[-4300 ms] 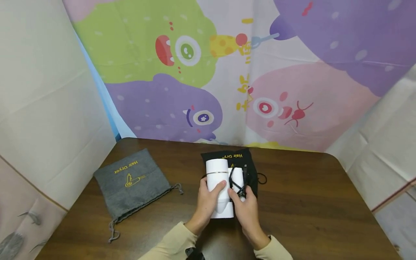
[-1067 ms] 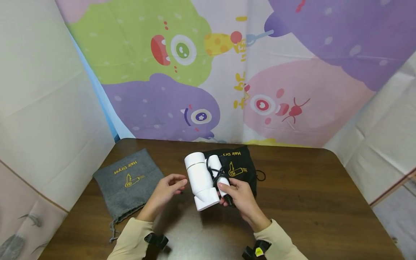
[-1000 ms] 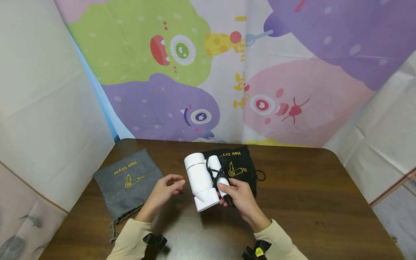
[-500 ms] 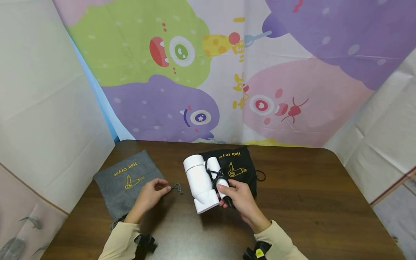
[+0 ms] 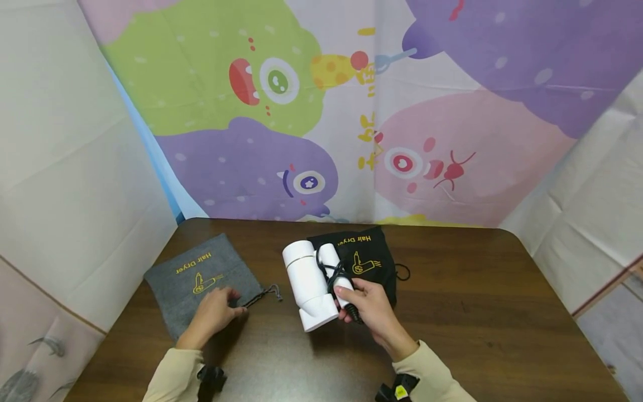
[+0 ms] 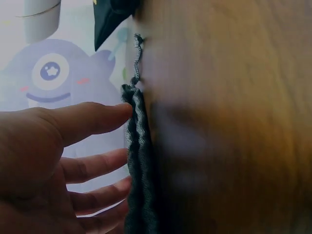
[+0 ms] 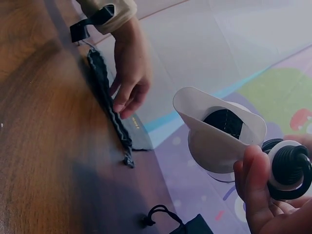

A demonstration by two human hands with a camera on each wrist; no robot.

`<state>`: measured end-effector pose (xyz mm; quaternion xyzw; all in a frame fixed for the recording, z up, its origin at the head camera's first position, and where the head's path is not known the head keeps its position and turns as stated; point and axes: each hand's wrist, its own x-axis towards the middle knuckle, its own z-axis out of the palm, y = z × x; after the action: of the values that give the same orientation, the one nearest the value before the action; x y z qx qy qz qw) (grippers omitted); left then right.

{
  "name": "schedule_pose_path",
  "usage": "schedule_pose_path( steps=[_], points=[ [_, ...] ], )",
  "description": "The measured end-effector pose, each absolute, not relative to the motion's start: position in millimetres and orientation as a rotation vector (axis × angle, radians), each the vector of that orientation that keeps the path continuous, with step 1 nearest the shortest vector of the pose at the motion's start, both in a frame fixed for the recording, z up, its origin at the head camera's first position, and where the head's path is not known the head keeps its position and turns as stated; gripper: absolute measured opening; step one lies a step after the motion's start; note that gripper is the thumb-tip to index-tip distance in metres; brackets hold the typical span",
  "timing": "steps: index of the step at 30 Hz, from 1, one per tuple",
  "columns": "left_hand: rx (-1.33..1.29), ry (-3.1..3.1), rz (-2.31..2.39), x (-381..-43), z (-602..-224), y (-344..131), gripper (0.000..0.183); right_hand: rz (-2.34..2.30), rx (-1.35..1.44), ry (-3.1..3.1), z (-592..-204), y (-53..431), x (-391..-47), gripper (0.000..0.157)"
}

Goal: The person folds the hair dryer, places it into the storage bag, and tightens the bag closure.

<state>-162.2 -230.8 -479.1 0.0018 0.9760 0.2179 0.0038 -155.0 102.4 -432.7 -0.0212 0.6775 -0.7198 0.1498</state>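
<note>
My right hand grips the handle of a white folding hair dryer, held above the table with its handle folded alongside the barrel. A black cord is bundled around the handle. In the right wrist view the flat nozzle faces the camera. My left hand is over the drawstring mouth of a grey pouch lettered "Hair Dryer". Seen from the left wrist, the thumb lies against or close to the pouch's gathered edge, with the other fingers extended and spread.
Behind the hair dryer lies a black "Hair Dryer" pouch, partly covered, its cord loop sticking out to the right. The brown wooden table ends at a cartoon-print cloth, with pale cloth on both sides.
My left hand let go of the hair dryer and moved left to the grey pouch's mouth. The right hand took hold of the handle, tilted the dryer, and has stayed nearly still since.
</note>
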Motion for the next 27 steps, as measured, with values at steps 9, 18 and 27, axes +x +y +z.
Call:
schedule_pose_path(
  steps=[9,18,27],
  points=[
    [0.031,3.062,0.65,-160,-482,-235,0.038,-2.059,-0.039,1.958,-433,102,-155,0.035],
    [0.039,3.069,0.64,-164,-486,-239,0.034,-2.064,-0.039,1.96,-433,101,-155,0.034],
    [0.082,3.075,0.684,-162,-485,-244,0.03,-2.061,-0.037,1.967,-434,100,-154,0.034]
  ],
)
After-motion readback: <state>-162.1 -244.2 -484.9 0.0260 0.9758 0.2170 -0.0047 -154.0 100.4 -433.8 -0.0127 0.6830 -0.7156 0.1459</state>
